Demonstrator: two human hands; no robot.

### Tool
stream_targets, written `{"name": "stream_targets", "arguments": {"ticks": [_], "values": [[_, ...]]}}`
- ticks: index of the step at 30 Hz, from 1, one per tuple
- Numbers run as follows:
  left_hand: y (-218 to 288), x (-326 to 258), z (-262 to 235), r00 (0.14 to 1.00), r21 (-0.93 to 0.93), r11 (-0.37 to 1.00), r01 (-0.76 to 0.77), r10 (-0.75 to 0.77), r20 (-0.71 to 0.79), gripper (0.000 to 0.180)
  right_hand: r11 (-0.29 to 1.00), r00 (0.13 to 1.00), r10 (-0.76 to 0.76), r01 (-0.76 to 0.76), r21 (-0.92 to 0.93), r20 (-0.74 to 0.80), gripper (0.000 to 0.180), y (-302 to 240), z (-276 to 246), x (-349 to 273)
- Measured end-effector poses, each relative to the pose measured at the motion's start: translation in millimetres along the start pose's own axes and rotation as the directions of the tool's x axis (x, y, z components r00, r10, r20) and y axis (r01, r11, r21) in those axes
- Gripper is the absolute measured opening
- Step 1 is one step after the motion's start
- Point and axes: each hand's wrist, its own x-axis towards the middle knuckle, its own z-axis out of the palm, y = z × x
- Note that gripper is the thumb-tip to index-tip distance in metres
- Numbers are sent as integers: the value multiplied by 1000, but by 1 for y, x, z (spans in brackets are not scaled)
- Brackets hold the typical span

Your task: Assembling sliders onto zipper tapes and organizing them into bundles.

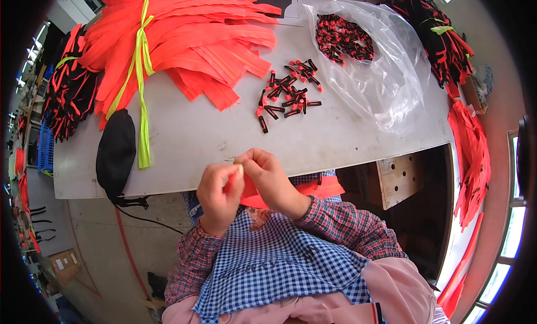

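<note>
Both of my hands meet close together just over the table's near edge. My left hand (pixel 220 192) is closed in a pinch, its fingertips touching those of my right hand (pixel 270 178). Between and below them runs an orange-red zipper strip (pixel 251 196), which both hands appear to grip at its end; the pinched part is hidden by the fingers. The strip's other part (pixel 330 186) lies across my lap to the right, with a small dark piece on it. Beyond my hands lies a loose pile of black-and-red zipper pulls (pixel 288 95).
A large bundle of orange-red strips (pixel 184 39) is tied with a yellow-green ribbon (pixel 142 55). Beside it lies a black cloth pouch (pixel 116 150). A clear plastic bag (pixel 386 83) holds more pulls. Dark bundles (pixel 70 89) flank the table (pixel 224 128). A wooden block (pixel 400 178) sits underneath.
</note>
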Motion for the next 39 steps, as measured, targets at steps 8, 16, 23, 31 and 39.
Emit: {"name": "stream_targets", "arguments": {"ticks": [8,16,23,31,39], "values": [[-3,-8,-4,818,-532,652,540,-556,149,20,213,830,-557,173,-962,26,28,-10,-77,103],[-10,-1,-10,833,-466,714,523,-544,100,22,69,817,-564,194,-979,122,23,-12,-86,127],[-3,12,-9,788,-603,591,535,-607,104,20,882,879,-456,467,-61,143,7,-61,-61,47],[19,25,-8,894,-436,787,437,-431,118,14,955,901,-268,294,-25,342,11,-81,-39,-25],[33,27,-12,983,-246,952,179,-162,89,17,374,707,-532,690,-619,467,30,-92,-24,-40]]}}
